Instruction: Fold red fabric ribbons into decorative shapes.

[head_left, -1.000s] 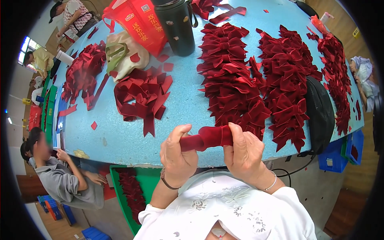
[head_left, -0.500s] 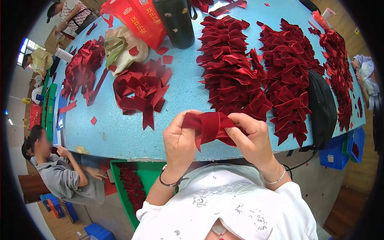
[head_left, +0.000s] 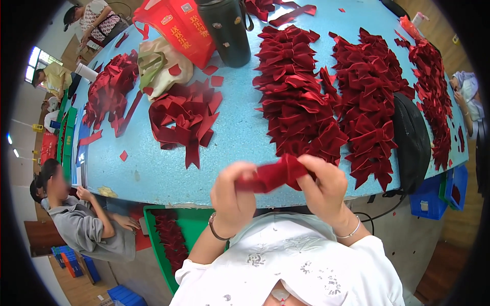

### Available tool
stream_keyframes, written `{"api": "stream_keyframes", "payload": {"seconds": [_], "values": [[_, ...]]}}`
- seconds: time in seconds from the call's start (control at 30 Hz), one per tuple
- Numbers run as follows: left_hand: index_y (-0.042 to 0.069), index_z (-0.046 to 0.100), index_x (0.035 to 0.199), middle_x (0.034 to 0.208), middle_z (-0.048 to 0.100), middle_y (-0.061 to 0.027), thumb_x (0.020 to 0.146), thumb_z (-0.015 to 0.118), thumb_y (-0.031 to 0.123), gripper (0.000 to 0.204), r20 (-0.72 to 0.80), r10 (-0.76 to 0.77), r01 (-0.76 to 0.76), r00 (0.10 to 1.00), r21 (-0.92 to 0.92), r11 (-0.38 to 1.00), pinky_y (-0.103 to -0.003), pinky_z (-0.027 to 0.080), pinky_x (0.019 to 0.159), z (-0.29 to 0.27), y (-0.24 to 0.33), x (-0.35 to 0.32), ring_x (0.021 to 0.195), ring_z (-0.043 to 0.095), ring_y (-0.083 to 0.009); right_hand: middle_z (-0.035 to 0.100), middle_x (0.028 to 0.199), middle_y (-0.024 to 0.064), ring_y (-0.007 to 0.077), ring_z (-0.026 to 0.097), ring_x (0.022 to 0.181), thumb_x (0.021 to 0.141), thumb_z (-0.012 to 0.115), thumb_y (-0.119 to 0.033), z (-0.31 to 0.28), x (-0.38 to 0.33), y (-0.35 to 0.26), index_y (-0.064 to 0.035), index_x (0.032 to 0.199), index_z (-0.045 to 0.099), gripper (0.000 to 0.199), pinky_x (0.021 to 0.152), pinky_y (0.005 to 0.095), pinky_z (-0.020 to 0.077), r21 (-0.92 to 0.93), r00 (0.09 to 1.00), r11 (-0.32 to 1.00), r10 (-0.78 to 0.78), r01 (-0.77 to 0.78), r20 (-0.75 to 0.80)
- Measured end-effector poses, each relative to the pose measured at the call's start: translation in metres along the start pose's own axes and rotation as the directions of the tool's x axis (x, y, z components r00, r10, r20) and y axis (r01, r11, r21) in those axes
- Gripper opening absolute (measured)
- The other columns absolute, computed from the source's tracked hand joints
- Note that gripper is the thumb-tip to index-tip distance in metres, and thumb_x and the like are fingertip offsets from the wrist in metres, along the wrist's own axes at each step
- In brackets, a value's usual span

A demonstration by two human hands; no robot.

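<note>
Between my two hands, just over the near edge of the table, a dark red velvet bow (head_left: 273,175) is held up. My left hand (head_left: 234,194) pinches its left end; those fingertips are slightly blurred. At the other end, my right hand (head_left: 324,187) grips the bow near its bunched middle with thumb and fingers. Right beyond my hands runs a thick row of finished red bows (head_left: 293,92). A heap of loose red ribbon strips (head_left: 181,120) lies farther left.
On the blue table (head_left: 168,178) stand a dark tumbler (head_left: 227,35), a red bag (head_left: 178,30) and a cream cloth bag (head_left: 161,64). A black bag (head_left: 411,143) rests right. A green tray (head_left: 196,229) with bows sits below the edge. A person in grey (head_left: 92,229) works at left.
The bow has been twisted and squeezed narrower between my hands, and its middle now bunches up by my right fingers. My hands have moved slightly lower.
</note>
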State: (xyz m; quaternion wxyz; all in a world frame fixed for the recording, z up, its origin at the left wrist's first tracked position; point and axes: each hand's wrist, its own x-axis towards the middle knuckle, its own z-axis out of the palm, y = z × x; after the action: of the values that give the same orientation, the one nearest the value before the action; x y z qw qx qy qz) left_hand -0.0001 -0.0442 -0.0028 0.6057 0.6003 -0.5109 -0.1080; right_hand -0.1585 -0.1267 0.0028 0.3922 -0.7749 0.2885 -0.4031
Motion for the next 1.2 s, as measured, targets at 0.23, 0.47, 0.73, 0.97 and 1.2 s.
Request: {"api": "stream_keyframes", "payload": {"seconds": [0.23,0.47,0.73,0.97,1.2], "values": [[0.003,0.056,0.099,0.070,0.047,-0.0021,0.077,0.073,0.020,0.033,0.316,0.654,-0.698,0.688,0.038,0.715,-0.025,0.040,0.046,-0.008,0.013,-0.004,0.052,0.047,-0.0110,0.063,0.091,0.0169,0.0289,0.064,0.082,0.084,0.060,-0.003,0.018,-0.020,0.025,0.0001,0.107,0.050,0.025,0.073,0.0365,0.0534,0.323,0.961,0.915,-0.180,0.241,-0.208],[0.003,0.059,0.097,0.068,0.045,0.0012,0.071,0.077,0.023,0.037,0.334,0.736,-0.791,0.589,0.049,0.610,-0.021,0.034,0.044,0.001,0.017,-0.007,0.050,0.040,-0.0078,0.062,0.089,0.0173,0.0306,0.063,0.083,0.085,0.063,-0.012,0.024,-0.020,0.024,-0.0008,0.107,0.045,0.031,0.075,0.0459,0.0526,0.432,0.975,0.880,-0.127,0.196,-0.185],[0.002,0.060,0.095,0.066,0.044,0.0018,0.071,0.077,0.022,0.035,0.292,0.754,-0.795,0.589,0.041,0.605,-0.021,0.032,0.044,0.002,0.011,-0.006,0.049,0.039,-0.0071,0.063,0.090,0.0176,0.0287,0.064,0.082,0.083,0.060,-0.001,0.025,-0.013,0.025,0.0003,0.104,0.048,0.025,0.074,0.0419,0.0534,0.478,0.973,0.852,-0.142,0.214,-0.182],[0.000,0.061,0.096,0.062,0.044,0.0018,0.071,0.075,0.016,0.032,0.250,0.754,-0.785,0.608,0.046,0.618,-0.020,0.029,0.042,-0.005,0.006,-0.006,0.048,0.039,-0.0071,0.057,0.098,0.0190,0.0283,0.060,0.085,0.086,0.060,-0.011,0.021,-0.008,0.025,0.0013,0.105,0.046,0.027,0.080,0.0468,0.0500,0.402,0.949,0.862,-0.246,0.308,-0.197],[0.002,0.059,0.096,0.068,0.049,0.0006,0.076,0.074,0.023,0.032,0.300,0.665,-0.713,0.684,0.080,0.697,-0.024,0.040,0.046,-0.021,0.004,-0.007,0.050,0.045,-0.0094,0.056,0.100,0.0190,0.0301,0.058,0.090,0.078,0.064,-0.002,0.006,-0.006,0.023,0.0056,0.101,0.050,0.028,0.081,0.0420,0.0502,0.238,0.915,0.891,-0.339,0.386,-0.216]]}}
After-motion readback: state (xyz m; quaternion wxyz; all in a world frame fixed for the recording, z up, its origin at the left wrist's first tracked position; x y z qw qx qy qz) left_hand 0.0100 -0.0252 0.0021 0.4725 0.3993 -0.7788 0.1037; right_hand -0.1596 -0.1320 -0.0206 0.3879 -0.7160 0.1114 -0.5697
